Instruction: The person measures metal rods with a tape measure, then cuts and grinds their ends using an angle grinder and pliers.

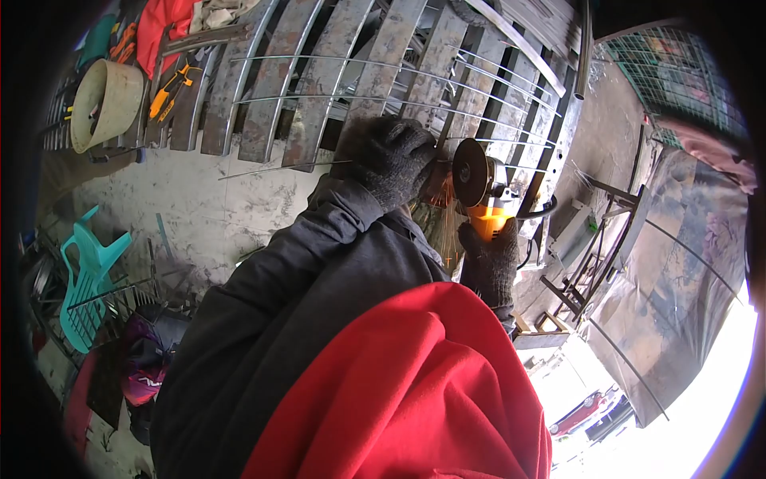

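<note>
Both my hands wear dark knitted gloves. My left hand is closed at the near edge of the slatted metal bench, around a thin metal rod that sticks out to the left. In my right hand is the yellow body of an angle grinder. Its dark disc stands just right of my left hand, and orange sparks fall below it. Several thin rods lie across the slats beyond my hands. The exact contact point of the disc is hidden.
On the bench's left are a round container, a yellow-handled tool and red cloth. A turquoise plastic chair stands at the lower left. Metal frames and a draped sheet are on the right.
</note>
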A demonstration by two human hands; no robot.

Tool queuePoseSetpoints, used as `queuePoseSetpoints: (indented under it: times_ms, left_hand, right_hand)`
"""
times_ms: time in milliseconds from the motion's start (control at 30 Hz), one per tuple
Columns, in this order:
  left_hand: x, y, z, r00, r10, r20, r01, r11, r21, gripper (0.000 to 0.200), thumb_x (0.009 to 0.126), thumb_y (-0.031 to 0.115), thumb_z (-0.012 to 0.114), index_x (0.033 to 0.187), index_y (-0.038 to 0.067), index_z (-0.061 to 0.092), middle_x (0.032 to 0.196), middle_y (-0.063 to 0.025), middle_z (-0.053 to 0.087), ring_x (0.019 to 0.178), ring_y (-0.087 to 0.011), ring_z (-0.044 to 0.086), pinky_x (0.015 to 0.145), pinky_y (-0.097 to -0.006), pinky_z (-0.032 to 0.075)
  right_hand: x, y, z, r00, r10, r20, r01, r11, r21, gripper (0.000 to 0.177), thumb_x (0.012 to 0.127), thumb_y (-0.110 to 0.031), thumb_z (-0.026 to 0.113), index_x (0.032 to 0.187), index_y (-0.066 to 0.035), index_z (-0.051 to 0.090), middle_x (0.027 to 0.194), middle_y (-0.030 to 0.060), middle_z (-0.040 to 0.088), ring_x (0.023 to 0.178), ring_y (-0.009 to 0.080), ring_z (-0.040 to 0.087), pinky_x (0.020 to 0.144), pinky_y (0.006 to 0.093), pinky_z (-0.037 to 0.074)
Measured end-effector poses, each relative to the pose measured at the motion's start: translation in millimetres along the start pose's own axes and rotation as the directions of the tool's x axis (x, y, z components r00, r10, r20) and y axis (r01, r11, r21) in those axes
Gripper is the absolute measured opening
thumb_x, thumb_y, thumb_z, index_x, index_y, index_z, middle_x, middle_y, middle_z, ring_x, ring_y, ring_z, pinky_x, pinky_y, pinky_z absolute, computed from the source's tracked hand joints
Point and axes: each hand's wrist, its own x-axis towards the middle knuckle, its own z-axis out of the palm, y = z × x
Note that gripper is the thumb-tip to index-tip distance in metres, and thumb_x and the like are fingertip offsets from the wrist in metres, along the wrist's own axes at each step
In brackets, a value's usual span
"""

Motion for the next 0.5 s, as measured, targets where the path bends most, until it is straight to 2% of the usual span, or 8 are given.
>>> queuePoseSetpoints:
  times_ms: [233,300,433,500]
  left_hand:
    - [2,2,-3,1.0,0.004,-0.011,-0.004,1.0,-0.02,0.02,0.085,0.033,0.066,0.098,0.018,0.065,0.104,-0.0007,0.06,0.103,-0.0246,0.057,0.091,-0.043,0.046]
    - [-1,3,-3,0.974,-0.097,0.205,0.109,0.993,-0.046,0.029,0.088,0.035,0.066,0.112,0.018,0.068,0.121,-0.0025,0.06,0.123,-0.0283,0.049,0.106,-0.0506,0.037]
    - [0,3,-7,0.977,-0.063,0.205,0.074,0.996,-0.049,0.03,0.088,0.035,0.066,0.113,0.019,0.068,0.122,-0.0022,0.06,0.123,-0.0282,0.05,0.104,-0.0506,0.037]
    - [-1,3,-6,0.975,-0.079,0.21,0.087,0.996,-0.03,0.03,0.088,0.035,0.066,0.113,0.019,0.069,0.122,-0.002,0.06,0.123,-0.0283,0.049,0.103,-0.051,0.038]
  right_hand:
    - [-2,-8,-2,1.0,0.018,0.009,-0.018,0.999,0.033,0.053,0.077,-0.028,0.08,0.108,-0.001,0.047,0.091,0.015,0.065,0.082,0.0257,0.066,0.072,0.0396,0.052]
    - [-2,-5,-4,1.0,0.014,0.02,-0.014,1.0,0.001,0.053,0.077,-0.029,0.08,0.108,-0.001,0.047,0.091,0.0151,0.065,0.081,0.0256,0.066,0.072,0.0395,0.052]
    - [-5,-15,-5,0.999,-0.033,0.009,0.034,0.983,-0.179,0.052,0.079,-0.028,0.08,0.109,-0.002,0.047,0.092,0.0154,0.066,0.08,0.0254,0.066,0.071,0.0397,0.052]
    - [-1,-5,-3,0.997,-0.078,0.021,0.079,0.996,-0.029,0.05,0.08,-0.028,0.079,0.109,-0.002,0.048,0.093,0.0151,0.066,0.08,0.0251,0.066,0.07,0.0395,0.052]
